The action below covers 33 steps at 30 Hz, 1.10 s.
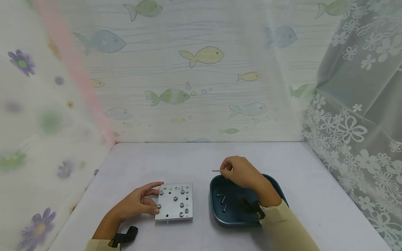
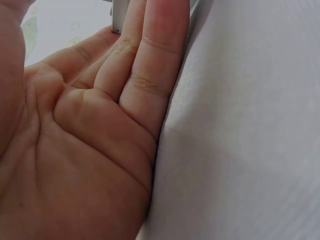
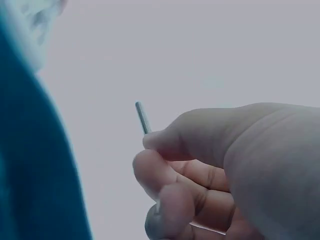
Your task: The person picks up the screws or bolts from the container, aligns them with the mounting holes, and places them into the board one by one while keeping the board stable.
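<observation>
On the left of the table lies a silver metal plate [image 1: 171,204] with small holes and several socket-head screws standing in it. My left hand [image 1: 136,204] holds it by its left side, thumb near the front corner and forefinger at the back corner. The left wrist view shows that palm [image 2: 85,145] and a sliver of the plate [image 2: 119,17]. Over the back edge of the blue tray, my right hand [image 1: 240,171] pinches a thin screw [image 3: 143,118] between thumb and forefinger. Its threaded shank points left; its head is hidden by the fingers.
The dark blue tray [image 1: 215,209] stands right of the plate, beneath my right forearm, and several loose screws [image 1: 223,200] lie in it. A white cloth covers the table [image 1: 163,160]. Curtains with printed fish [image 1: 201,55] hang behind, and a lace curtain [image 1: 351,129] hangs at right.
</observation>
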Motion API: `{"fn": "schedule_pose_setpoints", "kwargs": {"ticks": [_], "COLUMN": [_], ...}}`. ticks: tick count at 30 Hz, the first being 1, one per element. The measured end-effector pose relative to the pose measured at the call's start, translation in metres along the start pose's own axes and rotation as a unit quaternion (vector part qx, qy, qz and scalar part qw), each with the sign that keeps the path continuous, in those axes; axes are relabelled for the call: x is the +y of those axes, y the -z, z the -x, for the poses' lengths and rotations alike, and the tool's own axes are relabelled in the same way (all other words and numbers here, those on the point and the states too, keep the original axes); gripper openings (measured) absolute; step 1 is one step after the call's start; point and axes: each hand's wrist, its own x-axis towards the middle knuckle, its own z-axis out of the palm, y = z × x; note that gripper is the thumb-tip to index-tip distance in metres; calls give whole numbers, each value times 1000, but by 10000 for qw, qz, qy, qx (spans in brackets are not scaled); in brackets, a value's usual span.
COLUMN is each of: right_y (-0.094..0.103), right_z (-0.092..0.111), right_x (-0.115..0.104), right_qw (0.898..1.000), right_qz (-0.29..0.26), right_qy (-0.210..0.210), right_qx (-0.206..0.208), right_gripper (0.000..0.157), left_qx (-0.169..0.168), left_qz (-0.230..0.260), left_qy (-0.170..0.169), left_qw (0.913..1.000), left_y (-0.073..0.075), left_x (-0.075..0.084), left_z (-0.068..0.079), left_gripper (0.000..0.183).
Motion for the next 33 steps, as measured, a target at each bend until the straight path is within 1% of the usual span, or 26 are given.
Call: {"fn": "schedule_pose_setpoints", "kwargs": {"ticks": [5,11,19,24,29,33], "right_y": [-2,-9,-24,-37,-51,-60], "right_z": [-3,-7,-7,-8,-10,-14], "right_x": [-15,-33,-56,-63,-70,-76], "right_qw": [9979,9922,9849,9827,9851,9868], "right_qz": [-564,-1001,-1411,-1444,-1246,-1071], "right_qy": [171,312,121,225,422,572], "right_qx": [255,667,996,1138,1106,1072], "right_gripper": [9,11,14,14,14,11], "left_qx": [13,-21,-19,-46,-85,-44], "left_qz": [-15,-25,66,86,70,40], "left_qy": [12,-16,40,19,-36,-41], "left_qw": [10000,10000,10000,10000,9999,10000], "left_y": [0,1,1,0,1,1], "left_x": [0,1,0,-1,-1,0], "left_z": [1,2,-1,-1,1,1], "left_gripper": [100,100,101,99,99,99]}}
